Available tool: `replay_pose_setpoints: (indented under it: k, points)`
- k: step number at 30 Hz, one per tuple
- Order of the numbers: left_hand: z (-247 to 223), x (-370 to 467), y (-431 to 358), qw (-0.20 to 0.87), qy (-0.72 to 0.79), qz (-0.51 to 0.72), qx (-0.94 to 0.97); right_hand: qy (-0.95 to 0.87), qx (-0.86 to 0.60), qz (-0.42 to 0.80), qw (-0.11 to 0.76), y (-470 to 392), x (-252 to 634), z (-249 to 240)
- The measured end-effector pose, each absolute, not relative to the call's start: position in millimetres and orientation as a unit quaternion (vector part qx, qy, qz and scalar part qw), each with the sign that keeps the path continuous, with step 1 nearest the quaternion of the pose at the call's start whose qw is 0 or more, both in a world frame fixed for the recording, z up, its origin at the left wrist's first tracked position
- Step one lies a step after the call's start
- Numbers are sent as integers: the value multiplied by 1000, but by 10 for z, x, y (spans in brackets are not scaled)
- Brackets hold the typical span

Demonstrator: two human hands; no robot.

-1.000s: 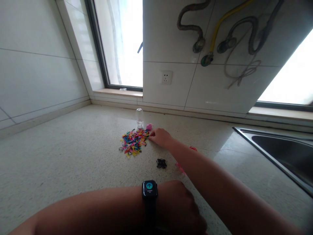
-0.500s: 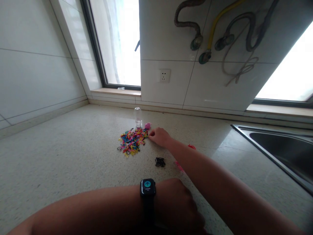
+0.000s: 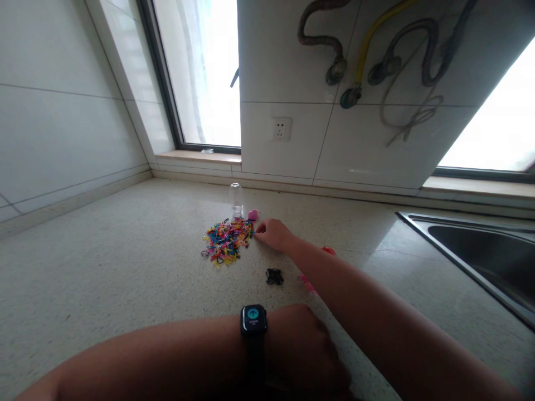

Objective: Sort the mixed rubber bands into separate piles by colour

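Worktop (image 3: 125, 267): extends beneath the fingers (image 3: 259, 228) of the right hand. Sink (image 3: 418, 223): well to the right of these fingers. Left hand (image 3: 307, 345): on the wearer's side of them, bent inward; its own fingers are hidden, so their state cannot be determined. Right hand (image 3: 275, 236): fingers drawn together at the pile's edge; whether they grip a band cannot be confirmed at this distance. Pile (image 3: 225, 242) of coloured bands: immediately left of the right fingers. Bottle (image 3: 236, 201): clear, standing beyond them, leftward. Black bands (image 3: 275, 276): a small cluster, nearer the wearer than those fingers. Pink lump (image 3: 253, 214): just beyond the fingertips.
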State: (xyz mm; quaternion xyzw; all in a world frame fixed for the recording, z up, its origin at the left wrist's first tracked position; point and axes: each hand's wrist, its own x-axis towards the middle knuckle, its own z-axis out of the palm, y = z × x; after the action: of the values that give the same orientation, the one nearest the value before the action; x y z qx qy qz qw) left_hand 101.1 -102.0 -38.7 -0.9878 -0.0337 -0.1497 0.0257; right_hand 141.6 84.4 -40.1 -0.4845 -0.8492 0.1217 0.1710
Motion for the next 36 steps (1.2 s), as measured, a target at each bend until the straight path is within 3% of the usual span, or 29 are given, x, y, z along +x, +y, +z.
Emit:
replay_pose_setpoints:
  k: [12,27,32,36]
  points:
    - [-397,1020,-1017,20,-47,-133,-990,-861,-469,115,162,852,1470,-294]
    - [-415,1012,-1025,12,-60,-138,-989,-848,-466,95,234,750,1519,-127]
    - [-404,1004,-1022,10,-60,-130,-990,-842,-434,146,285,734,1716,-36]
    - [-375,1015,-1034,4,-72,-117,-991,-791,-411,294,345,613,2133,69]
